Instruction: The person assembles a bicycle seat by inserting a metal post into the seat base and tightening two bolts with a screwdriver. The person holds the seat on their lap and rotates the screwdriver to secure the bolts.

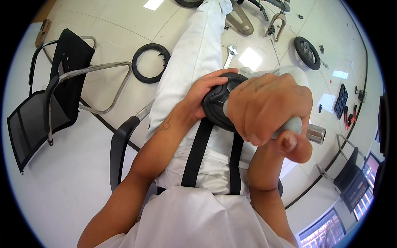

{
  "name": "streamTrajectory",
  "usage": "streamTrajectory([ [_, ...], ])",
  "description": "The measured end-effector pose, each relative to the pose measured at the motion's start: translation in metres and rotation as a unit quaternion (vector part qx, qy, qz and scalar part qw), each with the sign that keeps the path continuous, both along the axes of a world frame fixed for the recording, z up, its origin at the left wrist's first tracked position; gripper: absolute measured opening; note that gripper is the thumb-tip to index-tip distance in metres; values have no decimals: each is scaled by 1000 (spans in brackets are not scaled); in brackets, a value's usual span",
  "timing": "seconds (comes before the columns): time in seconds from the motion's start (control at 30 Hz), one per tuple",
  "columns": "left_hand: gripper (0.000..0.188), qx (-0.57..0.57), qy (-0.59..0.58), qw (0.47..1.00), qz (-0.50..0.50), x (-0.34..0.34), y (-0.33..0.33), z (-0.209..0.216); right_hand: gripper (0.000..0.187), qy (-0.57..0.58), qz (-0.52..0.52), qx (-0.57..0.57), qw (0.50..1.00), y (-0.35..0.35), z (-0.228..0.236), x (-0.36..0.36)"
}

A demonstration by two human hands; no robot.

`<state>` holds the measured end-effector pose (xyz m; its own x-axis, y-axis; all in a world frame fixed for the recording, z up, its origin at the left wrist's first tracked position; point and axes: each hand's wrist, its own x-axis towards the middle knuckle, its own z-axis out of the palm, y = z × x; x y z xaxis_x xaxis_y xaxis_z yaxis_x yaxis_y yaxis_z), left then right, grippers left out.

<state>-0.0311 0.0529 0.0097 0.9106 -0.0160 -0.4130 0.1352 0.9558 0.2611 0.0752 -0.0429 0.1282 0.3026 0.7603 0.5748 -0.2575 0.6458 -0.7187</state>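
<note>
A round black wheel-like part (216, 101) with a raised rim lies over my lap. My left hand (205, 89) grips its left edge, fingers over the top. Directly in front of the camera, my right hand (269, 107) is wrapped round a grey handle (294, 125). A shiny metal cylinder (316, 134) sticks out past the thumb. The fist covers the right part of the black wheel, so I cannot tell whether the tool touches it. Two black straps (198, 153) run over my white clothing below the wheel.
A black tyre (138, 73) and an adjustable wrench (231, 50) lie on the tiled floor. Farther right are a wheel (307, 53), a grey fork-shaped part (281, 28), a black tool tray (341, 99) and red-handled tools (350, 119). Black chairs (68, 62) stand at both sides.
</note>
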Motion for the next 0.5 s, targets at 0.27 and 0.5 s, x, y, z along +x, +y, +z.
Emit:
streamTrajectory([
  [0.27,37,-13,13,1000,2,1,0,-5,28,74,-37,-116,990,0,3,-9],
  [0.5,37,-42,-69,997,15,3,-3,-5,35,38,-63,-95,993,5,-4,-9],
])
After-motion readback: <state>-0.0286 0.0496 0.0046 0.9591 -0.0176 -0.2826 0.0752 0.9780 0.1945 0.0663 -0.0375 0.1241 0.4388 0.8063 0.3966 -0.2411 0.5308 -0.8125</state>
